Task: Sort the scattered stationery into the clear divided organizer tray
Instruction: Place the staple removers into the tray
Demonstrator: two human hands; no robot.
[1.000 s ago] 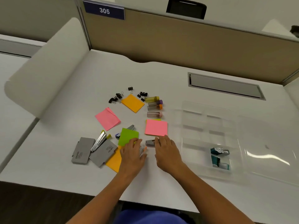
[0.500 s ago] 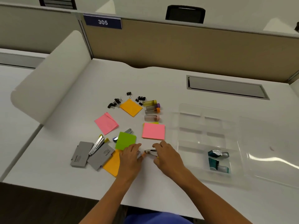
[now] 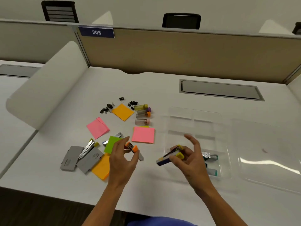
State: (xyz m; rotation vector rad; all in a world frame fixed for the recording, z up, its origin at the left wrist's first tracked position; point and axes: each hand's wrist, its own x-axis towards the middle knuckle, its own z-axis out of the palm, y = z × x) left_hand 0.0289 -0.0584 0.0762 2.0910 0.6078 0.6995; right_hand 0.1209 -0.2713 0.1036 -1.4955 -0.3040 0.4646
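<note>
At the lower middle of the frame the left hand is raised off the white desk, its thumb and fingers pinching a small stapler with orange ends and a silvery metal arm. Just to the right, the right hand pinches a small stapler with a dark blue body and yellow ends, tilted with its near end lower, while its other fingers spread loosely upward; this hand sits over the near left edge of the clear tray. In the tray's near right compartment lie two teal staplers, partly hidden by the hand; the farther compartments look bare. Left of the hands, from near to far, lie an orange pad of sticky notes, two grey flat cases, an open silver stapler with yellow tips, a green pad over another silvery stapler, and two pink pads. Farther up are four small clear tubes with coloured caps, another orange pad and a scatter of black binder clips. Bare desk runs along the near edge and between the tray and the grey slot at the upper right, before the tan partition.
</note>
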